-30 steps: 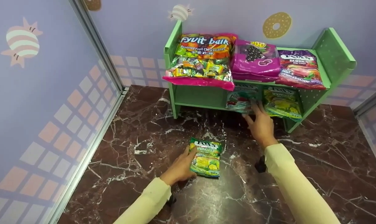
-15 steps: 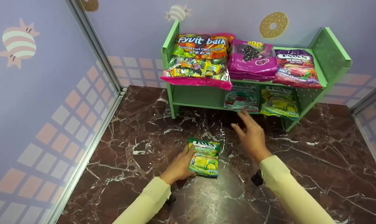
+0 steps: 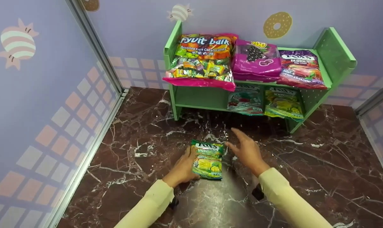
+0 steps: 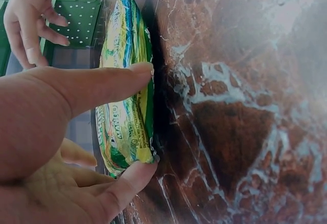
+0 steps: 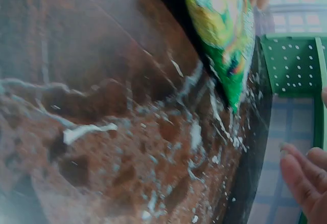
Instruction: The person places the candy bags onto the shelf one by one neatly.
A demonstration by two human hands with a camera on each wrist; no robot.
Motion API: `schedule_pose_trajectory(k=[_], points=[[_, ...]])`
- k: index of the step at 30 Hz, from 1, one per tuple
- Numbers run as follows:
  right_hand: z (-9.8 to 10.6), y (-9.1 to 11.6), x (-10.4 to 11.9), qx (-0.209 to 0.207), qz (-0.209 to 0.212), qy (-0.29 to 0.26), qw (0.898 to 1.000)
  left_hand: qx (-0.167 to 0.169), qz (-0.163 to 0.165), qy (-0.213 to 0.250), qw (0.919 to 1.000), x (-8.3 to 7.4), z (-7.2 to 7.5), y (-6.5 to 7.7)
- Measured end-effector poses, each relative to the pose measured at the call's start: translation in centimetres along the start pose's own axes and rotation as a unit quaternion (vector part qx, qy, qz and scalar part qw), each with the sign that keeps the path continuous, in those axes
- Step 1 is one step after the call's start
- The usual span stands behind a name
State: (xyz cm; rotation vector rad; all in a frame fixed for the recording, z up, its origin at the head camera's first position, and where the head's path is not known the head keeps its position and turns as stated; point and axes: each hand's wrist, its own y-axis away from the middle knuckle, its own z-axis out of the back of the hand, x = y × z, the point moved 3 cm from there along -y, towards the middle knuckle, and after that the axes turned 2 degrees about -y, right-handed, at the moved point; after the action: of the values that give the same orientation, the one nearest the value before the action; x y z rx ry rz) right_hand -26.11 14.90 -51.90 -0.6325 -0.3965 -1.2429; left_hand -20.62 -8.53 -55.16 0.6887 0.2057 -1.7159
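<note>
A green and yellow Fox's candy bag lies on the dark marble surface. My left hand rests along its left edge, thumb near the lower corner and fingers further up. In the left wrist view, the straight thumb lies across the side of the bag and a fingertip touches its end. My right hand is just right of the bag, fingers spread and nothing in them. In the right wrist view, its fingertips stand apart from the bag.
A green shelf stands behind. Its top holds a Fruit Baik bag, a purple grape-picture pack and a Fox's Berries bag. Below sit a teal bag and a yellow-green bag. Purple walls enclose the area.
My right hand has left the teal bag on the lower shelf and come down and left towards the candy bag. My left hand keeps its place at that bag.
</note>
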Motion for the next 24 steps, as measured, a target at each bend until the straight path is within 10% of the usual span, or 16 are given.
schedule_pose_trajectory(k=[13,24], points=[[-4.2,3.1,0.4,0.158,-0.042,0.003,0.987,-0.013,0.002,-0.007,0.9999,0.2,-0.2,0.0],[-5.7,4.5,1.0,0.201,-0.036,0.038,0.978,-0.022,0.0,-0.029,0.9994,0.0,-0.1,0.0]])
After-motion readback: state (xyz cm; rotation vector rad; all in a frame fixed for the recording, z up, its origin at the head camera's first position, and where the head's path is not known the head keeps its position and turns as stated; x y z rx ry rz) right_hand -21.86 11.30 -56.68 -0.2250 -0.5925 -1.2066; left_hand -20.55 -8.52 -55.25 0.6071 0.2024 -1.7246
